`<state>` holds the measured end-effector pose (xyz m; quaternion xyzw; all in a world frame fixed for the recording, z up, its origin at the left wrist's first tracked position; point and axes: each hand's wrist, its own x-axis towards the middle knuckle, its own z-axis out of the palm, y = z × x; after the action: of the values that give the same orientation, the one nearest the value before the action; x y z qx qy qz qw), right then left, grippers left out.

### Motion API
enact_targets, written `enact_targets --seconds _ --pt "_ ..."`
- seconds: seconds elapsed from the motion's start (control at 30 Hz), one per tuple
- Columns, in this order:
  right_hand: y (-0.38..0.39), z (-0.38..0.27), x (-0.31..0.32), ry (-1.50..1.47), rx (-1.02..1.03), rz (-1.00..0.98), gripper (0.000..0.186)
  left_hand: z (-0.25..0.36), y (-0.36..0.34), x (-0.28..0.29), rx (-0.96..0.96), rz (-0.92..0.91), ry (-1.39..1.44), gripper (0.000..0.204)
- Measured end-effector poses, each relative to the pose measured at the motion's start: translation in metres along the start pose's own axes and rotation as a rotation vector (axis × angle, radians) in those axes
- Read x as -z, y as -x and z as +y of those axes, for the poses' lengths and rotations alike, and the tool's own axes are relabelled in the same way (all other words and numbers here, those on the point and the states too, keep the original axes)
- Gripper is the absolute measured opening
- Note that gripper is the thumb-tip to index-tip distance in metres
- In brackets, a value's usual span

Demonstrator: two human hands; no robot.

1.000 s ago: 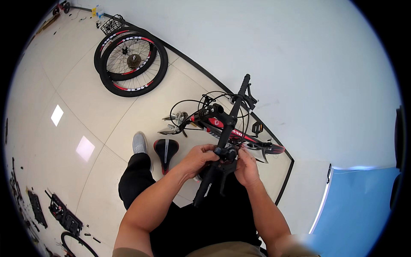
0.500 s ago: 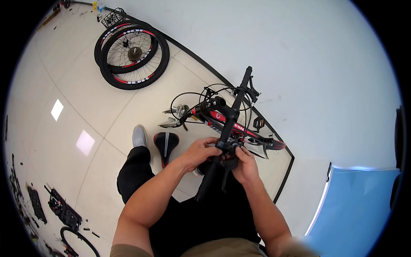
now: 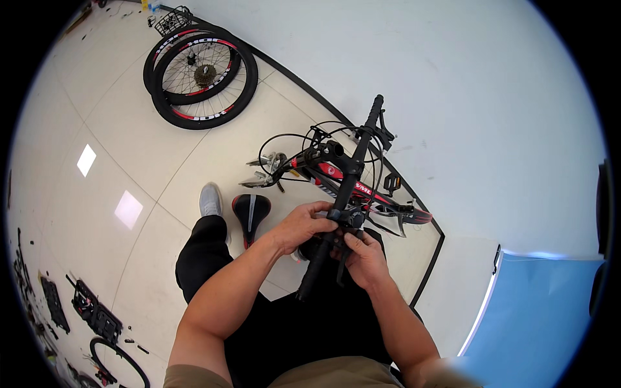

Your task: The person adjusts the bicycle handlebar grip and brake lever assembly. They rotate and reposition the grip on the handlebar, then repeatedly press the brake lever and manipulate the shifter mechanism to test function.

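Observation:
A black handlebar [image 3: 349, 184] of a black and red bicycle [image 3: 362, 191] runs from the middle right toward me, cables looping round it. My left hand [image 3: 305, 226] is closed on the bar beside a black shifter [image 3: 351, 218], thumb across it. My right hand [image 3: 365, 258] pinches just below the shifter by the brake lever [image 3: 341, 275]; what exactly its fingertips hold is hidden. The grip [image 3: 310, 278] points down toward my lap. A black saddle [image 3: 250, 213] with red edging lies on the floor left of my hands.
Two wheels [image 3: 204, 110] lie by the wall beside a wire basket [image 3: 173, 21]. Black parts [image 3: 97, 313] and a ring or tyre [image 3: 129, 355] are on the floor at lower left. A white wall [image 3: 491, 116] bounds the right, with a blue panel [image 3: 537, 304] below.
My right hand has moved down from beside the shifter to just below it. The bicycle and wheels appear slightly higher in the picture.

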<state>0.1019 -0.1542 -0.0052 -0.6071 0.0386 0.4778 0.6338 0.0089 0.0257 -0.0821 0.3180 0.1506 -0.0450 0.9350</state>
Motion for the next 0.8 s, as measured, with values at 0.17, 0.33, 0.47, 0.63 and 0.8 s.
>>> enact_targets --seconds 0.17,0.33,0.47,0.63,0.8 --pt "0.0 0.001 0.003 0.015 -0.06 -0.02 0.016 0.002 -0.003 0.004 0.006 -0.028 -0.021 0.068" --pt "0.005 -0.003 -0.005 -0.081 -0.142 -0.016 0.013 0.002 -0.001 0.005 0.011 -0.056 0.005 0.073" --pt "0.005 0.002 -0.004 -0.136 -0.155 -0.025 0.013 0.005 0.001 0.005 -0.001 -0.076 -0.019 0.07" --pt "0.005 0.003 -0.006 -0.117 -0.15 -0.037 0.015 0.004 -0.002 0.003 0.035 -0.021 0.093 0.06" --pt "0.013 -0.003 -0.013 -0.016 -0.05 0.121 0.024 -0.001 0.0 -0.001 0.009 -0.044 0.147 0.054"
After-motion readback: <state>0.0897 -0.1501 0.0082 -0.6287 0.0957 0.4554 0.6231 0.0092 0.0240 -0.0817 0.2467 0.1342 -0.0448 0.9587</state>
